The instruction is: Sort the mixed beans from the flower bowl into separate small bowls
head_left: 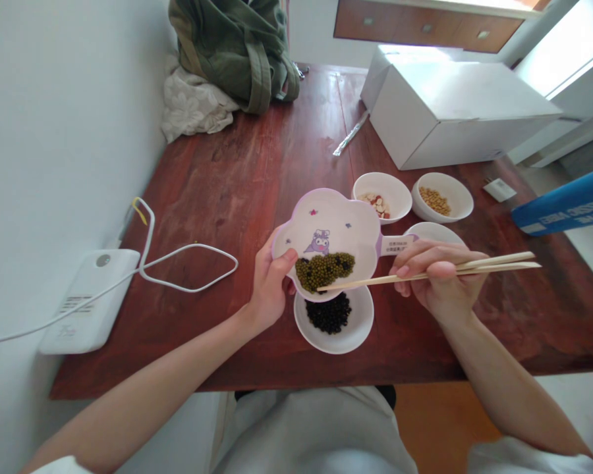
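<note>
My left hand (271,280) grips the left rim of a flower-shaped bowl (348,224) with a lilac edge and a cartoon figure inside. The bowl is tilted toward me, and green beans (321,271) mixed with a few black ones lie along its near side. In my right hand (437,276) is a pair of wooden chopsticks (366,282), their tips at the beans by the near rim. A labelled handle (395,245) sticks out from the bowl toward my right fingers. Partly below the bowl stands a white bowl (333,342) holding black beans (330,313).
Behind are a white bowl (400,191) of chopped reddish-white pieces, a bowl (467,204) of yellowish beans and a partly hidden bowl (439,230). A white box (454,112), blue object (568,201), green bag (242,52), power bank (91,303) and cable (197,289) surround them.
</note>
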Available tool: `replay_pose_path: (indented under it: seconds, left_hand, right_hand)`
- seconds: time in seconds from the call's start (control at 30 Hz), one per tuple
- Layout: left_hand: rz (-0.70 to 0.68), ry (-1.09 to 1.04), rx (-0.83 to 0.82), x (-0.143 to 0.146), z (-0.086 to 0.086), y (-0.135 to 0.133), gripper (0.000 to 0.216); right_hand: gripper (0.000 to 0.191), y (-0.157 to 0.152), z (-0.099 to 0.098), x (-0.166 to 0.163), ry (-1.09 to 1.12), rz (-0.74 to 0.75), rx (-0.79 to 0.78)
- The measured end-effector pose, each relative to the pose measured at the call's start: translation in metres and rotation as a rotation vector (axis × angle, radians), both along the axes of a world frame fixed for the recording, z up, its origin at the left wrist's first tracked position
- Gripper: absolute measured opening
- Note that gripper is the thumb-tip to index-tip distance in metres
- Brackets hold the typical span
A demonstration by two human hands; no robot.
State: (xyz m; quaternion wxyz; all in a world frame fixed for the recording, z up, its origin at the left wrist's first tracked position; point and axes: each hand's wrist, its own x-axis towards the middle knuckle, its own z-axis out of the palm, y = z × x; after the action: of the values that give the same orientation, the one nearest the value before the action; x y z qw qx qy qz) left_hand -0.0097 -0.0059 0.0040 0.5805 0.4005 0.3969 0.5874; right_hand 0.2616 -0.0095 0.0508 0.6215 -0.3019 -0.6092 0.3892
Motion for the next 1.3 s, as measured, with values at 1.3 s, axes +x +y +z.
replay_pose_path:
  seconds: [1.3]
  left_hand:
    - [0.050, 0.050, 0.093, 0.000, -0.002, 0.002, 0.057]
  right_hand:
    - [0.034, -0.003, -0.005, -0.002, 0.007, 0.068, -0.008]
